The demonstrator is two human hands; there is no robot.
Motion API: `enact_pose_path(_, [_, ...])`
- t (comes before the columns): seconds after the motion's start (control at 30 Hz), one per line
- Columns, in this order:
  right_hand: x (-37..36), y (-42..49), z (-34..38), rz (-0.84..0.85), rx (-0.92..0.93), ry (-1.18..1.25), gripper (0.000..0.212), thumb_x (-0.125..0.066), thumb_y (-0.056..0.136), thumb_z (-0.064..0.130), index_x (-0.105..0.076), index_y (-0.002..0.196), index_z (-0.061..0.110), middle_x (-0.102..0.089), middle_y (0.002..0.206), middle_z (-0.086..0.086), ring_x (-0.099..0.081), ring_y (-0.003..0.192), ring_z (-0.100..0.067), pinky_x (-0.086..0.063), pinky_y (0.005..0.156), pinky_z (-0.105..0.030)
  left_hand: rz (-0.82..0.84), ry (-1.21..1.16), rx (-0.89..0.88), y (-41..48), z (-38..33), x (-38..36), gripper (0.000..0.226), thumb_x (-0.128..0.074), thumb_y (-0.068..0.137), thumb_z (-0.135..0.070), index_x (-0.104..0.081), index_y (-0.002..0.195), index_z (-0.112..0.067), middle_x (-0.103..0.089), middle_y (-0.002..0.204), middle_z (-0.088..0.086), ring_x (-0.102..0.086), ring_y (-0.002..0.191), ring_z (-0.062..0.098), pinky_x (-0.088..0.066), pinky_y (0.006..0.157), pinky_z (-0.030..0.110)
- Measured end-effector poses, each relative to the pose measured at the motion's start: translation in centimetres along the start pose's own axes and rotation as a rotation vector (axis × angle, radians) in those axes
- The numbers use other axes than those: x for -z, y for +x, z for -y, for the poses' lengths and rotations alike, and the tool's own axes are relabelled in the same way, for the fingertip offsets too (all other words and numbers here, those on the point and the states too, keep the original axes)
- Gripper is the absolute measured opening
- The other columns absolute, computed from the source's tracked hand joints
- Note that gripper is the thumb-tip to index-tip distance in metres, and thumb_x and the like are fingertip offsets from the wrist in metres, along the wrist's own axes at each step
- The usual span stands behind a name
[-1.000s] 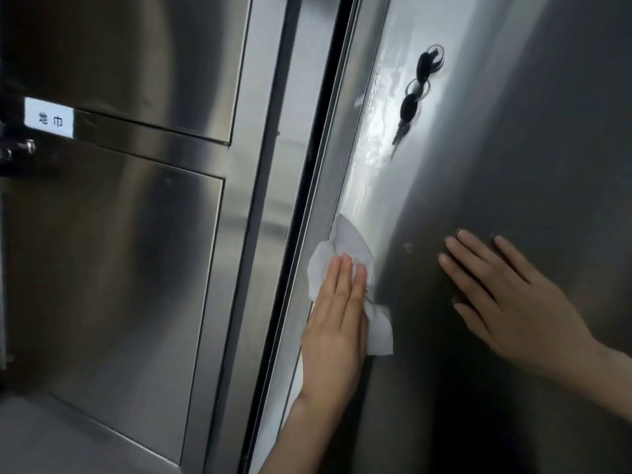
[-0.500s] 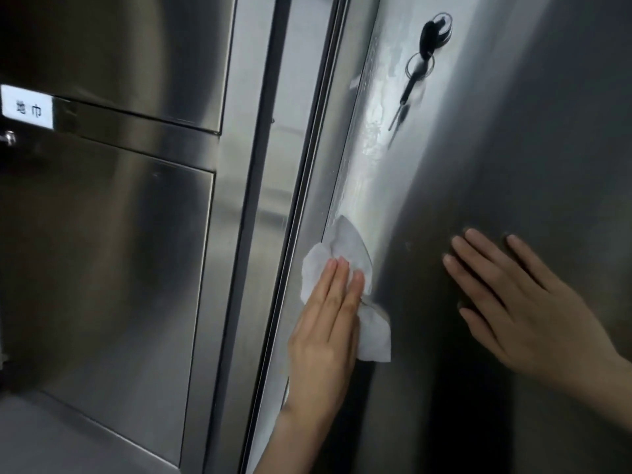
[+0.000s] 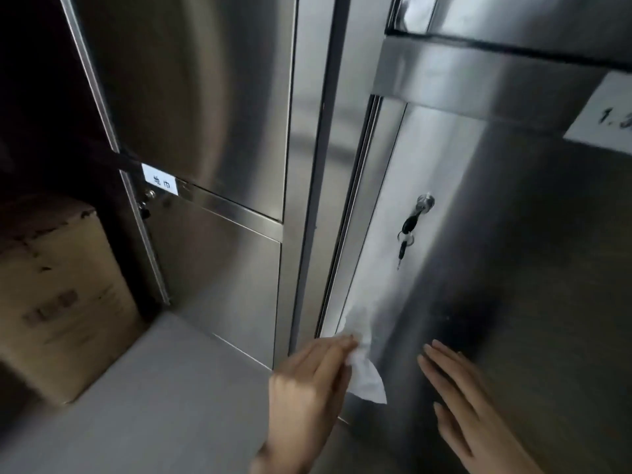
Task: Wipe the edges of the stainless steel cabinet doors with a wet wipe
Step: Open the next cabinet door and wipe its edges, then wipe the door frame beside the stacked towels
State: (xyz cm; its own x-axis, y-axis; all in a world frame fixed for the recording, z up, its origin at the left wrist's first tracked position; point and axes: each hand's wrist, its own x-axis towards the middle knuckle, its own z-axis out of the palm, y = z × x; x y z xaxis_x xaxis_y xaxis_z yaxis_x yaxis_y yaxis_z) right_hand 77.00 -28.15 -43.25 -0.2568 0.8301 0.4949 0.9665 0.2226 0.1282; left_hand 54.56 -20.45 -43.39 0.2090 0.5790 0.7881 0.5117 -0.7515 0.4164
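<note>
While our left hand (image 3: 313,381) presses the wet wipe (image 3: 366,374) with straight, close-set fingers onto the left edge of the stainless steel cabinet door (image 3: 513,261), well below the keys (image 3: 405,234) hanging in its lock, we judge the edge-wiping stroke to be under way. Our right hand (image 3: 475,408) lies flat on the door face, fingers extended, holding nothing; next we should run the wipe along that edge, firm pressure throughout

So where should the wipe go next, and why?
Probably slide it down the door edge. The left hand presses the wet wipe flat on that edge, well below the keys, the right hand braces the cabinet door, and some edge seems left underneath.
</note>
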Motion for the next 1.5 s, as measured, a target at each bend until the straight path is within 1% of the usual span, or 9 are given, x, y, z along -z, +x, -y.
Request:
enact_pose_path(0.13, [12.9, 1.8, 2.9, 0.036, 0.005, 0.169, 0.044, -0.034, 0.096, 0.031, -0.069, 0.113, 0.008, -0.056, 0.127, -0.004, -0.058, 0.114, -0.02, -0.045, 0.091, -0.033, 0.111, -0.01, 0.2, 4.8, -8.0, 8.9, 0.024, -0.052, 0.077, -0.018, -0.075, 0.087, -0.016, -0.068, 0.076, -0.009, -0.062, 0.065, 0.009, -0.048, 0.051, 0.025])
enact_pose_path(0.3, [30.5, 6.3, 4.0, 0.075, -0.041, 0.232, 0.038, -0.042, 0.092, 0.031, -0.071, 0.108, 0.014, -0.064, 0.113, 0.003, -0.062, 0.096, -0.009, -0.044, 0.09, -0.021, 0.171, -0.15, 0.298, 12.1, -16.6, 17.5, 0.019, -0.063, 0.07, -0.006, -0.072, 0.084, -0.014, -0.072, 0.084, -0.008, -0.062, 0.074, 0.006, -0.048, 0.061, 0.02])
enact_pose_path(0.47, [41.4, 6.5, 6.2, 0.083, -0.149, 0.194, 0.035, -0.049, 0.088, 0.028, -0.068, 0.113, 0.012, -0.065, 0.113, 0.001, -0.066, 0.095, -0.016, -0.055, 0.079, -0.032, 0.302, -0.226, 0.161, 17.2, -21.8, 22.4, 0.022, -0.065, 0.067, 0.009, -0.067, 0.079, -0.009, -0.068, 0.09, 0.002, -0.064, 0.082, 0.016, -0.048, 0.07, 0.018])
enact_pose_path(0.7, [47.4, 2.9, 10.8, 0.058, -0.395, 0.181, 0.047, -0.065, 0.081, 0.031, -0.06, 0.123, 0.012, -0.058, 0.127, -0.004, -0.064, 0.105, -0.022, -0.055, 0.085, -0.037, 0.528, -0.353, -0.085, 19.1, -28.1, 26.6, 0.022, -0.079, 0.07, 0.006, -0.07, 0.083, -0.01, -0.061, 0.092, 0.005, -0.061, 0.08, 0.019, -0.043, 0.074, 0.012])
enact_pose_path(0.83, [49.6, -0.8, 13.1, 0.047, -0.671, 0.61, 0.066, -0.077, 0.077, 0.029, -0.041, 0.131, 0.037, -0.029, 0.146, 0.025, -0.036, 0.132, -0.001, -0.036, 0.106, -0.024, 0.642, -0.504, -0.204, 18.7, -31.3, 27.9, 0.015, -0.071, 0.077, -0.001, -0.066, 0.088, -0.01, -0.06, 0.093, -0.004, -0.056, 0.082, 0.012, -0.037, 0.073, 0.006])
enact_pose_path(1.0, [53.4, -5.2, 15.0, -0.131, -1.027, 1.228, 0.054, -0.079, 0.07, 0.001, -0.047, 0.111, 0.014, -0.056, 0.119, 0.004, -0.063, 0.099, -0.001, -0.053, 0.074, -0.02, 0.654, -0.725, -0.386, 18.1, -37.4, 28.3, 0.011, -0.069, 0.076, 0.002, -0.064, 0.08, -0.007, -0.061, 0.09, 0.003, -0.054, 0.08, 0.007, -0.048, 0.067, 0.02])
enact_pose_path(1.1, [55.8, -7.5, 14.7, -0.23, -1.16, 1.245, 0.045, -0.062, 0.072, -0.024, -0.044, 0.1, 0.007, -0.055, 0.1, -0.001, -0.063, 0.082, 0.004, -0.052, 0.066, -0.018, 0.587, -0.828, -0.411, 17.4, -41.4, 27.6, 0.004, -0.064, 0.076, -0.009, -0.066, 0.074, -0.007, -0.058, 0.089, 0.002, -0.053, 0.08, 0.009, -0.047, 0.065, 0.023])
enact_pose_path(1.3, [62.2, -13.3, 10.5, -0.507, -1.305, 1.119, 0.022, -0.058, 0.079, -0.02, -0.055, 0.085, 0.002, -0.065, 0.078, -0.003, -0.064, 0.069, -0.007, -0.05, 0.06, -0.019, 0.611, -0.894, -0.511, 16.9, -50.3, 23.7, 0.01, -0.064, 0.079, -0.014, -0.067, 0.076, -0.005, -0.059, 0.082, 0.005, -0.054, 0.075, 0.012, -0.049, 0.063, 0.03])
enact_pose_path(1.5, [67.3, -19.1, 3.3, -0.715, -1.255, 0.956, 0.015, -0.06, 0.08, -0.014, -0.067, 0.086, -0.002, -0.07, 0.096, -0.005, -0.068, 0.082, -0.009, -0.055, 0.071, -0.021, 0.648, -1.059, -0.455, 15.9, -59.7, 19.7, 0.006, -0.071, 0.082, -0.004, -0.07, 0.088, -0.006, -0.06, 0.097, 0.0, -0.059, 0.089, 0.004, -0.049, 0.078, 0.017])
